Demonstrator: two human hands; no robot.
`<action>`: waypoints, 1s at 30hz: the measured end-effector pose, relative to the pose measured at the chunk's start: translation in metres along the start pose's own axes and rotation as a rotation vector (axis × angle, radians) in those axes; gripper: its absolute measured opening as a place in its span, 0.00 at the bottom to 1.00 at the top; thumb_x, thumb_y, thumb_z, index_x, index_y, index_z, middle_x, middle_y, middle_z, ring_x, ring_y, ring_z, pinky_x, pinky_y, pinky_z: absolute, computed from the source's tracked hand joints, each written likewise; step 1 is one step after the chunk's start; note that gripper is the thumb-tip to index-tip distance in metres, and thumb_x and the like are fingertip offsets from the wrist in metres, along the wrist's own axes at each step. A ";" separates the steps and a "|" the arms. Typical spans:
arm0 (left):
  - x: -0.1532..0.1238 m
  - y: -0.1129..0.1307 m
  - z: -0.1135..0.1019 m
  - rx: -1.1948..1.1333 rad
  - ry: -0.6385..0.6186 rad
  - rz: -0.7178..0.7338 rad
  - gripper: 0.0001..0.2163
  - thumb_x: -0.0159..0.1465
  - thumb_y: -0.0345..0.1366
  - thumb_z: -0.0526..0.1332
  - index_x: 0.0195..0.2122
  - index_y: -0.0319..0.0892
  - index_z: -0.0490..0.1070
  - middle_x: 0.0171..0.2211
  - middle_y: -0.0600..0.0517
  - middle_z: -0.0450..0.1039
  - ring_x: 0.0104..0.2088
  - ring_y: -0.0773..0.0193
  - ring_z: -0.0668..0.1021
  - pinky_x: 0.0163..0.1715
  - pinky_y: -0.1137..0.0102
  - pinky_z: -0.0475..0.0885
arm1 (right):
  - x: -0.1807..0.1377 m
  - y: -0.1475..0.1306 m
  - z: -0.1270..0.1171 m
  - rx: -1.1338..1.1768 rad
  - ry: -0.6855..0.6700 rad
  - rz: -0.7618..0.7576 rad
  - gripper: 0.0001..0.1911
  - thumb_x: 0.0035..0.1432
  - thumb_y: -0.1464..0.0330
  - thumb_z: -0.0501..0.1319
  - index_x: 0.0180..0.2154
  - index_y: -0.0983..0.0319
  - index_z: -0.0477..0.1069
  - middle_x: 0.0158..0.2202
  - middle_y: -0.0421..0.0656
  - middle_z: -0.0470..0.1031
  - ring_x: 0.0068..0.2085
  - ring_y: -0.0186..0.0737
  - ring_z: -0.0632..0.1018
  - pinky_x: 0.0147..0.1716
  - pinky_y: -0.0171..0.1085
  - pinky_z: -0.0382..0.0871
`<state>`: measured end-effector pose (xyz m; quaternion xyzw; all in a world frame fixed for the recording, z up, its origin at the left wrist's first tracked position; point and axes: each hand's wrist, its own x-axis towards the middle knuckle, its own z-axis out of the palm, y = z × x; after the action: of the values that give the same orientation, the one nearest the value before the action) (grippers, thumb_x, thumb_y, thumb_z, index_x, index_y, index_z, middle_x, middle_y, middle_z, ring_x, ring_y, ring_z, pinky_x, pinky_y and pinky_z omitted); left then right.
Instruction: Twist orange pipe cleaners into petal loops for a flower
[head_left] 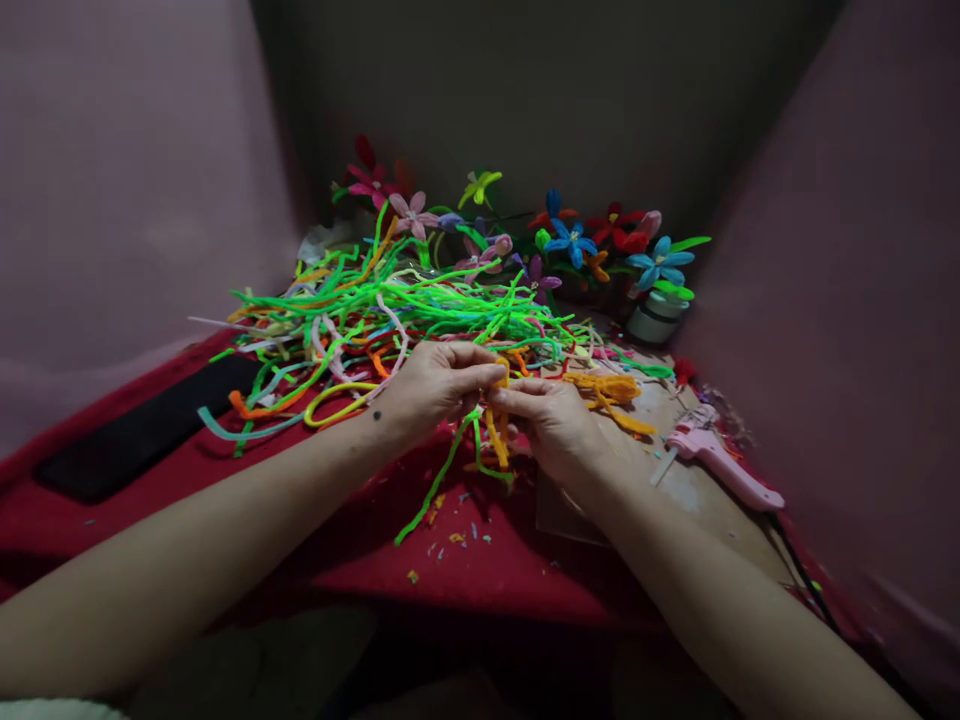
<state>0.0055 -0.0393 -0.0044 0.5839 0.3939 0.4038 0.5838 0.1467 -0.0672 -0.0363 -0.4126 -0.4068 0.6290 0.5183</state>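
Note:
Between my two hands is an orange pipe cleaner (pixel 496 440), bent into a small loop at the top with its ends hanging down. My left hand (pixel 442 382) pinches it from the left with thumb and forefinger. From the right, my right hand (pixel 551 420) grips the same piece, its fingertips close to the left thumb. Just below the hands, a green pipe cleaner (pixel 439 490) trails over the red cloth; whether a finger touches it I cannot tell. More orange pipe cleaners (pixel 606 390) lie bundled right of my right hand.
A tangled heap of mostly green pipe cleaners (pixel 450 305) lies behind my hands. Pipe-cleaner flowers (pixel 571 242) stand at the back, near a white jar (pixel 657 318). At right, a pink glue gun (pixel 724 465) rests on cardboard (pixel 679 510); a black flat object (pixel 146 430) lies left.

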 end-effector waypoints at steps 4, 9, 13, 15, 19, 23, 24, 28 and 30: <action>-0.002 -0.007 -0.004 -0.151 -0.046 -0.150 0.08 0.53 0.36 0.66 0.30 0.38 0.70 0.21 0.56 0.67 0.15 0.76 0.66 0.11 0.81 0.56 | 0.004 -0.002 0.000 0.119 0.078 -0.024 0.11 0.38 0.68 0.70 0.26 0.64 0.71 0.20 0.36 0.71 0.19 0.27 0.67 0.17 0.29 0.58; -0.006 -0.021 -0.001 -0.293 -0.310 -0.324 0.06 0.57 0.34 0.61 0.28 0.35 0.69 0.17 0.53 0.66 0.13 0.74 0.65 0.08 0.80 0.57 | 0.004 -0.003 0.003 0.137 0.156 -0.034 0.12 0.37 0.67 0.70 0.24 0.63 0.69 0.16 0.34 0.67 0.16 0.27 0.64 0.13 0.29 0.56; -0.006 -0.026 0.002 -0.307 -0.332 -0.307 0.07 0.58 0.33 0.60 0.26 0.37 0.66 0.15 0.56 0.63 0.10 0.77 0.60 0.08 0.81 0.55 | 0.003 0.000 0.003 0.150 0.147 -0.054 0.13 0.37 0.67 0.69 0.22 0.63 0.66 0.15 0.33 0.65 0.14 0.25 0.61 0.13 0.29 0.56; -0.006 -0.026 0.002 -0.261 -0.326 -0.307 0.07 0.57 0.33 0.61 0.24 0.37 0.66 0.16 0.56 0.64 0.10 0.79 0.58 0.08 0.81 0.53 | 0.004 0.002 0.002 0.149 0.158 -0.093 0.13 0.37 0.68 0.69 0.20 0.63 0.65 0.14 0.33 0.64 0.15 0.25 0.61 0.13 0.29 0.56; -0.008 -0.023 0.004 -0.091 -0.335 -0.279 0.09 0.57 0.35 0.61 0.23 0.37 0.67 0.16 0.56 0.65 0.11 0.78 0.60 0.10 0.81 0.51 | 0.006 0.002 0.001 0.166 0.193 -0.128 0.12 0.37 0.69 0.68 0.20 0.63 0.64 0.14 0.33 0.63 0.15 0.26 0.62 0.14 0.29 0.56; -0.012 -0.017 0.011 0.100 -0.248 -0.225 0.10 0.57 0.31 0.60 0.20 0.38 0.62 0.11 0.58 0.61 0.10 0.79 0.58 0.10 0.81 0.48 | 0.008 -0.001 0.001 0.188 0.222 -0.139 0.12 0.35 0.70 0.67 0.20 0.63 0.64 0.14 0.33 0.63 0.15 0.26 0.62 0.15 0.30 0.54; -0.013 -0.015 0.012 0.135 -0.236 -0.219 0.11 0.57 0.30 0.59 0.19 0.38 0.61 0.10 0.59 0.59 0.10 0.79 0.57 0.10 0.81 0.48 | 0.008 -0.002 0.001 0.186 0.230 -0.134 0.12 0.35 0.70 0.67 0.20 0.63 0.64 0.13 0.33 0.62 0.15 0.26 0.61 0.15 0.30 0.54; -0.017 -0.008 0.008 0.229 -0.304 -0.179 0.08 0.58 0.36 0.59 0.25 0.39 0.65 0.14 0.58 0.62 0.12 0.76 0.61 0.11 0.79 0.52 | 0.011 -0.005 -0.002 0.228 0.248 -0.103 0.10 0.37 0.71 0.66 0.19 0.63 0.64 0.13 0.33 0.62 0.16 0.26 0.61 0.15 0.30 0.55; -0.016 -0.007 0.002 0.264 -0.272 -0.095 0.08 0.59 0.39 0.58 0.32 0.39 0.68 0.17 0.58 0.65 0.14 0.74 0.63 0.12 0.78 0.55 | 0.013 -0.006 -0.004 0.283 0.247 -0.089 0.08 0.38 0.74 0.65 0.19 0.64 0.65 0.15 0.34 0.64 0.17 0.27 0.64 0.17 0.29 0.58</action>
<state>0.0014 -0.0552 -0.0116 0.6851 0.3882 0.2381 0.5686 0.1513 -0.0536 -0.0333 -0.3912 -0.2654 0.6011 0.6443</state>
